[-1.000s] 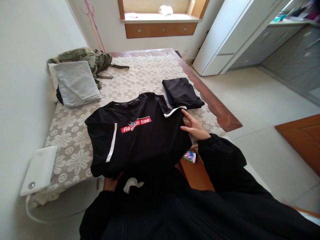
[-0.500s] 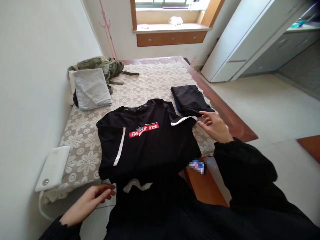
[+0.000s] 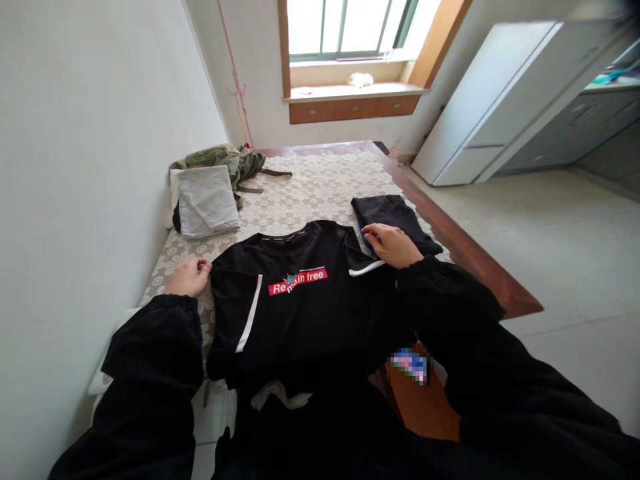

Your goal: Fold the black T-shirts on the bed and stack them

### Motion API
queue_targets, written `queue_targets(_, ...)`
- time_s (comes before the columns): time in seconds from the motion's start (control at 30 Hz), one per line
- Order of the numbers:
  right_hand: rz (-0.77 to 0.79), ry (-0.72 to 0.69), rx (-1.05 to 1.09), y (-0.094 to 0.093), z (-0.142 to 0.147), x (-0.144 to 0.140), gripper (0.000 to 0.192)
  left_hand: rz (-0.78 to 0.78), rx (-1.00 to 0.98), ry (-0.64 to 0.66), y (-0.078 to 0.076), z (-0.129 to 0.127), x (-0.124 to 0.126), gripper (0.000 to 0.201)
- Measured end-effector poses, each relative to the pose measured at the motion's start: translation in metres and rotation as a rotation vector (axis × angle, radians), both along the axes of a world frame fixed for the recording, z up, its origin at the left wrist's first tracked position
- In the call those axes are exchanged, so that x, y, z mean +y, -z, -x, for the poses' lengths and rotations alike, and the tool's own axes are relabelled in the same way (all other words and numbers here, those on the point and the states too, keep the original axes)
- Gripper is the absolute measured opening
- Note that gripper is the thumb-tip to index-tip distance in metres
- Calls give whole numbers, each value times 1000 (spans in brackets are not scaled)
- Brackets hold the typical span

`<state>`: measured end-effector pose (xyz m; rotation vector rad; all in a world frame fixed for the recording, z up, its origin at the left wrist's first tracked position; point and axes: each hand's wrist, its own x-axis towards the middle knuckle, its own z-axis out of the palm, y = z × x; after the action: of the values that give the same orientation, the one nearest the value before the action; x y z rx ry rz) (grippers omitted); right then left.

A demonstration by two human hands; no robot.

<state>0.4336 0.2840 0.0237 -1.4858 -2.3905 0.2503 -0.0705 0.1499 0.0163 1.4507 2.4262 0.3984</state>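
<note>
A black T-shirt [image 3: 300, 313] with a red "Remain free" label and white sleeve stripes lies face up on the lace-covered table [image 3: 310, 190]. My left hand [image 3: 187, 277] rests at the shirt's left shoulder, fingers curled and pinching the sleeve edge. My right hand [image 3: 393, 243] lies on the right sleeve by its white stripe, fingers closed over the fabric. A folded black garment [image 3: 400, 213] sits just beyond my right hand.
A folded grey cloth [image 3: 207, 200] and an olive jacket [image 3: 225, 160] lie at the far left by the wall. A white fridge [image 3: 480, 113] stands right of the table. A window ledge with drawers runs along the far wall. A wooden stool [image 3: 425, 407] stands below me.
My left hand rose from the shirt's hem to its left shoulder. My right hand moved inward onto the right sleeve. The camera tilted up.
</note>
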Motion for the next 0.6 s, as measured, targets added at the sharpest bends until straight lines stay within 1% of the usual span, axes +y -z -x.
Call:
queue_targets(0.03, -8, 40, -16, -1, -4, 8, 34, 6, -30, -1, 1, 5, -1, 31)
queue_targets(0.1, 38, 72, -118, -4, -5, 20, 31, 19, -103, -4, 2, 12, -4, 31)
queue_targets(0.17, 82, 70, -242, -6, 5, 29, 27, 33, -178, -9, 5, 15, -5, 35)
queue_targets(0.2, 73, 75, -277, -8, 11, 33, 26, 36, -209, -11, 6, 16, -5, 37)
queue_targets(0.27, -9, 97, -259, -11, 18, 42, 30, 32, -252, -19, 8, 16, -4, 40)
queue_targets(0.33, -103, 139, -164, -13, 9, 54, 38, 11, -272, -35, 10, 17, -4, 41)
queue_targets(0.4, -124, 250, -66, -11, -18, 69, 42, -14, -282, -52, 12, 17, -6, 40)
queue_targets(0.43, -90, 335, -33, -9, -37, 76, 43, -23, -285, -60, 13, 17, -7, 39)
queue_targets(0.5, 49, 504, -6, -2, -78, 87, 47, -38, -282, -78, 15, 17, -9, 36)
queue_targets(0.53, 150, 551, -3, 1, -97, 91, 48, -45, -274, -86, 17, 16, -9, 35)
queue_targets(0.6, 317, 584, 38, 8, -125, 95, 49, -68, -237, -109, 20, 12, -8, 33)
